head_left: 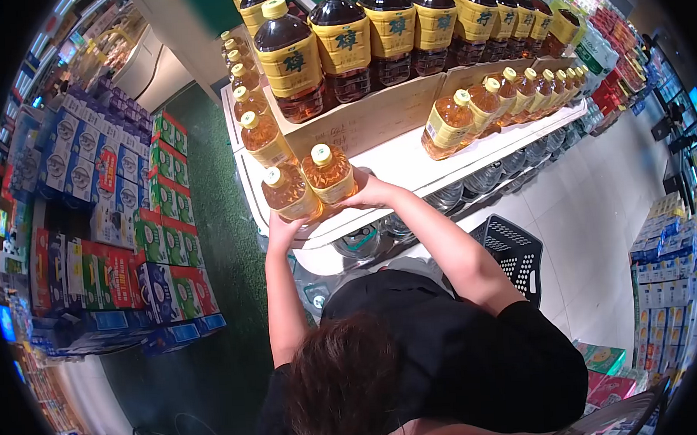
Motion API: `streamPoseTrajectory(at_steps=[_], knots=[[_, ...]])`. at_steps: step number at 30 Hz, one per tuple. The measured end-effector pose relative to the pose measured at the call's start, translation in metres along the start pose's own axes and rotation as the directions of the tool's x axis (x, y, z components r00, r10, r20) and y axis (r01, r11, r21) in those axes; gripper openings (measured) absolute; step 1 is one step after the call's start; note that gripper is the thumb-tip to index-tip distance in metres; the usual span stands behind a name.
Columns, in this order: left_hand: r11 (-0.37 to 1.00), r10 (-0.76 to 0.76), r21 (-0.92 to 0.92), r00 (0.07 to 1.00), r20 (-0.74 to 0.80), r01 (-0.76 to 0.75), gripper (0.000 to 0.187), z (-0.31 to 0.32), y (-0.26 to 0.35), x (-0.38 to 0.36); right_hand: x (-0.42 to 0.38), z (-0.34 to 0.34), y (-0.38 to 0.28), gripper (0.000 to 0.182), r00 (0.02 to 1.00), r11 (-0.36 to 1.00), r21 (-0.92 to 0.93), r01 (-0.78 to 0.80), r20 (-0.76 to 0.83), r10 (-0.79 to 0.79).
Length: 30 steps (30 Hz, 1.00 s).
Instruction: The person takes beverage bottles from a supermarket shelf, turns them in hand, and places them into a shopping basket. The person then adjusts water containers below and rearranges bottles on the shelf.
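Two clear plastic bottles of amber liquid with pale yellow caps stand side by side at the near left corner of a white display shelf (393, 169). My left hand (285, 226) is closed round the lower part of the left bottle (287, 192). Round the right side of the right bottle (329, 175) curls my right hand (372, 190), its fingertips partly hidden behind it. Both bottles are upright and close together. Directly behind the left one, a row of matching bottles (265, 138) runs back along the shelf's left edge.
Large yellow-labelled bottles (341, 43) stand on a cardboard-fronted tier (360, 124) behind. Another row of amber bottles (449, 124) lines the shelf's right part. A black basket (513, 253) is on the floor at right. Stacked cartons (173, 217) rise at left.
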<state>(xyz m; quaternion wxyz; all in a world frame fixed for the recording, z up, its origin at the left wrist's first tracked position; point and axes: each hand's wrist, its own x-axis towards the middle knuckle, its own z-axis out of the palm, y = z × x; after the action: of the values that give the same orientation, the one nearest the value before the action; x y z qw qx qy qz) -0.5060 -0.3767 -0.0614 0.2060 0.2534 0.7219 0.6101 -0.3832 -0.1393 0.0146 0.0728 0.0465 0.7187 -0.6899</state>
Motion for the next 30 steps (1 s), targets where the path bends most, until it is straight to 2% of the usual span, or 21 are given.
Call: streamPoseTrajectory(at_steps=[4,5,6,7,8,11,13,15,16,17,18,19,20,21,22,24,25,26,27,28,30], knots=[[0.996,-0.085,-0.031,0.996,-0.036,0.084,0.068,0.005,0.008,-0.008,-0.008,-0.010,0.026,0.087,0.988,0.936,-0.332,0.116,-0.063,-0.144],[1.000,0.010,-0.004,0.997,-0.077,-0.010,0.070,0.009,0.015,-0.013,-0.008,-0.015,0.047,0.086,0.973,0.881,-0.439,0.177,-0.060,-0.225],[0.995,0.102,0.026,0.988,-0.118,-0.100,0.071,0.014,0.023,-0.020,-0.015,-0.015,0.064,0.072,0.914,0.821,-0.539,0.190,-0.208,-0.348],[0.981,0.191,0.060,0.969,-0.156,-0.183,0.073,0.016,0.034,-0.031,-0.032,-0.018,0.068,0.066,0.912,0.851,-0.494,0.180,-0.240,-0.332],[0.874,0.248,0.472,0.940,-0.234,-0.113,0.079,0.013,0.049,-0.044,-0.053,-0.020,0.067,0.060,0.911,0.880,-0.445,0.169,-0.270,-0.312],[0.747,0.604,0.572,0.706,-0.370,-0.339,0.051,0.018,0.081,-0.074,-0.115,-0.028,0.097,0.035,0.862,0.965,-0.230,0.122,-0.458,-0.218],[0.757,0.653,0.296,0.694,-0.304,-0.583,0.030,0.036,0.137,-0.094,-0.158,-0.027,0.132,0.025,0.752,0.989,-0.088,0.122,-0.641,-0.150],[0.612,0.764,-0.199,0.637,-0.105,-0.766,0.032,0.063,0.208,-0.101,-0.204,-0.026,0.171,0.019,0.652,0.999,0.038,0.033,-0.758,0.008],[0.486,0.822,-0.515,0.570,-0.005,-0.706,0.032,0.073,0.238,-0.102,-0.231,-0.026,0.209,0.018,0.622,0.998,0.032,-0.058,-0.781,0.061],[0.322,0.927,-0.738,0.355,0.120,-0.593,0.034,0.078,0.262,-0.093,-0.260,-0.027,0.247,0.018,0.586,0.989,0.030,-0.145,-0.803,0.110],[0.235,0.936,-0.840,0.346,0.061,-0.489,0.035,0.095,0.283,-0.100,-0.292,-0.026,0.269,0.024,0.614,0.933,-0.115,-0.341,-0.779,0.128],[0.181,0.951,-0.911,0.303,0.065,-0.372,0.035,0.106,0.301,-0.101,-0.319,-0.023,0.282,0.031,0.639,0.823,-0.262,-0.504,-0.755,0.151],[0.128,0.965,-0.945,0.258,0.049,-0.300,0.031,0.117,0.315,-0.098,-0.340,-0.016,0.279,0.037,0.595,0.663,-0.252,-0.705,-0.718,0.360],[0.065,0.975,-0.954,0.220,-0.001,-0.293,0.026,0.133,0.328,-0.093,-0.359,-0.011,0.275,0.043,0.495,0.456,-0.257,-0.852,-0.678,0.544],[0.086,0.969,-0.974,0.244,0.033,-0.209,0.023,0.141,0.337,-0.090,-0.378,-0.004,0.275,0.046,0.371,0.318,-0.209,-0.925,-0.684,0.629],[0.126,0.947,-0.988,0.307,0.093,-0.089,0.026,0.158,0.347,-0.090,-0.414,0.008,0.282,0.051,0.340,0.215,-0.265,-0.940,-0.666,0.664],[0.113,0.932,-0.988,0.355,0.067,-0.109,0.023,0.168,0.350,-0.093,-0.433,0.016,0.287,0.053,0.322,0.161,-0.296,-0.942,-0.653,0.686],[0.113,0.899,-0.978,0.437,0.024,-0.177,0.022,0.179,0.352,-0.101,-0.457,0.027,0.312,0.063,0.384,0.198,-0.334,-0.922,-0.710,0.591],[0.124,0.858,-0.962,0.514,-0.020,-0.244,0.021,0.188,0.355,-0.107,-0.467,0.030,0.308,0.063,0.336,0.147,-0.319,-0.936,-0.692,0.639],[0.082,0.905,-0.970,0.425,-0.023,-0.227,0.020,0.196,0.357,-0.099,-0.462,0.032,0.285,0.064,0.284,0.099,-0.301,-0.949,-0.671,0.685],[0.208,0.845,-0.952,0.531,0.060,-0.224,0.021,0.203,0.364,-0.108,-0.460,0.037,0.274,0.058,0.238,0.075,-0.254,-0.964,-0.708,0.665]])
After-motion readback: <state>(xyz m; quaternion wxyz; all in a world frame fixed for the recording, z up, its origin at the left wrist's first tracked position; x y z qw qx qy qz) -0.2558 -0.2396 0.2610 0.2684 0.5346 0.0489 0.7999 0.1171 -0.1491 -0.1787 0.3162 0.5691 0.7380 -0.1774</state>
